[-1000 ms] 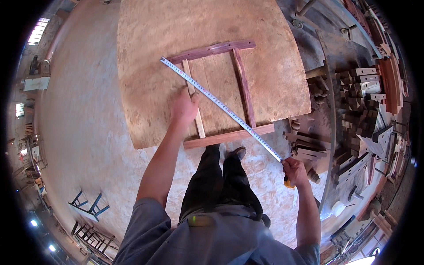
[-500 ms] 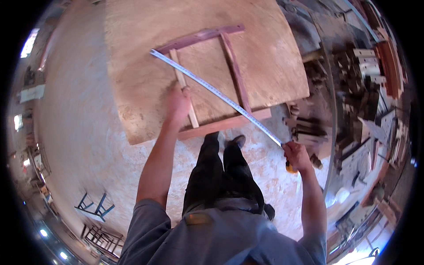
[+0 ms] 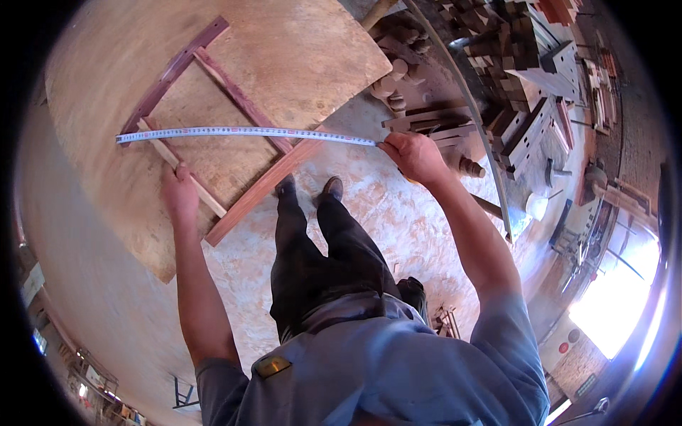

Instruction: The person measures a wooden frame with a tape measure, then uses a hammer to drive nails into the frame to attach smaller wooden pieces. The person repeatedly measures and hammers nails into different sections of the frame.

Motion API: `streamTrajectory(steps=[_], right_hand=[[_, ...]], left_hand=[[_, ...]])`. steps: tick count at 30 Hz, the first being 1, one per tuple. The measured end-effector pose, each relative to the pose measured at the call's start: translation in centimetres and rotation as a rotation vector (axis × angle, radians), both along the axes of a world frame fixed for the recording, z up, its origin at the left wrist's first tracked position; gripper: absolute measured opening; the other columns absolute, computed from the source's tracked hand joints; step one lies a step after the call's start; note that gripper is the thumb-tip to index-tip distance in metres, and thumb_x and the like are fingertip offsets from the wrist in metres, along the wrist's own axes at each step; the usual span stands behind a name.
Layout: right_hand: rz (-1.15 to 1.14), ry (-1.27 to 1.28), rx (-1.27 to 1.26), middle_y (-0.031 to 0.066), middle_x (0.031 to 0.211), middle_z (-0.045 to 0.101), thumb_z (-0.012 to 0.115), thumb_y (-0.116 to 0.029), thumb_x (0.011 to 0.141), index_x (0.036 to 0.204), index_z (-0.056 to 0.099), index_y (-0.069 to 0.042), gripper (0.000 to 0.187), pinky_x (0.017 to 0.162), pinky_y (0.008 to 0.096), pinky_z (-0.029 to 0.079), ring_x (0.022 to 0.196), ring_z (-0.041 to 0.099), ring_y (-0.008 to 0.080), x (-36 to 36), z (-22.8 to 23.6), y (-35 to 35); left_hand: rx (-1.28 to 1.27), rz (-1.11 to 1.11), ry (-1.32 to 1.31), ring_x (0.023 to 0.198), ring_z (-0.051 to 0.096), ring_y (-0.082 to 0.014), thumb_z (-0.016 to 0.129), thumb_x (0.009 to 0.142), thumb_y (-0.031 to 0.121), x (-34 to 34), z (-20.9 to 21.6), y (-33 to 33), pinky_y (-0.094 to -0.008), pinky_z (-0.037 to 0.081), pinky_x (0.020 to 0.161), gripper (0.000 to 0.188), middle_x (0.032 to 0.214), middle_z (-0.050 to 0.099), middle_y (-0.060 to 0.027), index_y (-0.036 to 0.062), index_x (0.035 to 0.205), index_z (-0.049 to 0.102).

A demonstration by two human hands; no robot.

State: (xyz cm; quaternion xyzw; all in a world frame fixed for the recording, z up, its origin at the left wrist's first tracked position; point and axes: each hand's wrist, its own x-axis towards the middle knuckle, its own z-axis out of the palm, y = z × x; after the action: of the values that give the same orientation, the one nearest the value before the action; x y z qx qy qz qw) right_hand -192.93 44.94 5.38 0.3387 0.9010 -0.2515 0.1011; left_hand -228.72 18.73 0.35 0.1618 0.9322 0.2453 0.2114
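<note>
A four-sided wooden frame [image 3: 250,103] lies on a plywood board [image 3: 312,60]. Its curved far rail is dark purplish and its near rail reddish. My left hand [image 3: 180,192] is closed around the pale side rail. From the frame's far-left corner, the white blade of a tape measure [image 3: 238,130] runs slantwise over both side rails and past the near rail's right end. My right hand [image 3: 418,157] grips the other end of the tape; its case is mostly hidden by the fingers. The blade bows slightly upward.
Beside my right hand are stacked dark wood pieces [image 3: 440,117] and round wooden blocks [image 3: 387,86]. Behind a long curved edge [image 3: 490,167] lie many cut timber parts [image 3: 522,117]. My shoes [image 3: 332,188] stand on the pale, blotchy floor [image 3: 355,238] by the board.
My view has turned, so the frame and board now appear farther left and tilted. The tape has gone from straight to slightly bowed. Both hands keep their holds.
</note>
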Motion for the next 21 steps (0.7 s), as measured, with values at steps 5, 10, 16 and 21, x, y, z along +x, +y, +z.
streamTrajectory(steps=[5, 10, 16, 21], right_hand=[[0.027, 0.078, 0.047, 0.0163, 0.071, 0.06, 0.06, -0.029, 0.089, 0.079, 0.059, -0.005, 0.026, 0.06, 0.0452, 0.047, 0.069, 0.059, 0.0381, 0.0, -0.9, 0.4], [0.044, 0.025, 0.042, 0.0143, 0.075, 0.062, 0.053, -0.034, 0.092, 0.081, 0.058, -0.008, 0.029, 0.063, 0.0472, 0.049, 0.075, 0.061, 0.0361, 0.0, -1.2, 0.6], [0.067, 0.062, 0.074, 0.0136, 0.075, 0.062, 0.053, -0.034, 0.092, 0.08, 0.058, -0.008, 0.029, 0.062, 0.0459, 0.049, 0.075, 0.062, 0.0352, 0.3, -1.7, 0.7], [0.041, 0.086, 0.071, 0.0129, 0.074, 0.058, 0.06, -0.027, 0.089, 0.08, 0.059, -0.006, 0.023, 0.06, 0.0442, 0.048, 0.071, 0.059, 0.0354, 0.3, -1.9, 0.6]], left_hand=[[-0.11, -0.031, -0.027, 0.088, 0.062, -0.0372, 0.045, 0.094, 0.026, -0.7, -0.6, -0.5, -0.0452, 0.047, 0.079, 0.034, 0.094, 0.064, -0.0215, -0.003, 0.108, 0.055], [-0.071, -0.042, 0.058, 0.091, 0.061, -0.039, 0.045, 0.094, 0.027, -0.3, -0.4, -0.5, -0.0461, 0.046, 0.081, 0.036, 0.097, 0.064, -0.0231, -0.0028, 0.11, 0.055], [-0.074, -0.056, 0.063, 0.091, 0.061, -0.0388, 0.045, 0.094, 0.028, -0.5, -0.5, -0.6, -0.046, 0.045, 0.08, 0.035, 0.096, 0.064, -0.0224, -0.0023, 0.109, 0.055], [-0.084, -0.065, 0.079, 0.091, 0.06, -0.0397, 0.045, 0.094, 0.028, -0.2, -0.2, -0.3, -0.0463, 0.045, 0.08, 0.033, 0.094, 0.063, -0.0225, -0.0019, 0.102, 0.055]])
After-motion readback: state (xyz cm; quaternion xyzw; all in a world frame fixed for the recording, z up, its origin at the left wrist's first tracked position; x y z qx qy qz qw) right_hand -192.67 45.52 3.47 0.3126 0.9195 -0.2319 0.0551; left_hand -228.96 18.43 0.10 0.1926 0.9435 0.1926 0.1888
